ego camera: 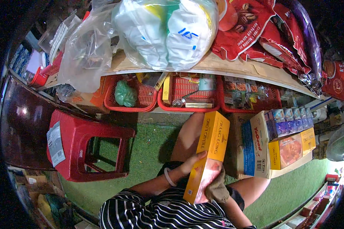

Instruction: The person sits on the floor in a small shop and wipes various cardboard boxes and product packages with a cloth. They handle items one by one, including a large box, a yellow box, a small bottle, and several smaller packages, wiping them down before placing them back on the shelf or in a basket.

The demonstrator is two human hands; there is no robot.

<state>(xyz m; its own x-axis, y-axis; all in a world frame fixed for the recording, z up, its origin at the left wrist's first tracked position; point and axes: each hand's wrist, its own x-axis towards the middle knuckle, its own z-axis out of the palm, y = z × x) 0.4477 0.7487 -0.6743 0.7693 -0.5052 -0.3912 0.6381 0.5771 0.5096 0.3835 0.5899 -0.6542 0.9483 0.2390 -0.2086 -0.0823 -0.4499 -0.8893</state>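
Note:
A long yellow cigarette carton (210,143) is held upright at a slant over my lap. My left hand (195,161) grips its left edge, with the fingers partly hidden behind the carton. In my right hand (219,193) is a brown cloth (220,184), pressed against the lower right side of the carton; the cloth and carton hide most of the fingers. To the right, a similar yellow carton (290,150) and wrapped blue-purple packs (289,121) lie on a cardboard box (260,143).
A red plastic stool (66,143) stands on the green carpet at left. Red baskets (130,108) with small goods sit under a wooden shelf (126,64). The shelf bears a clear bag of white packages (166,34) and red coffee bags (246,28). A fan (339,146) is at far right.

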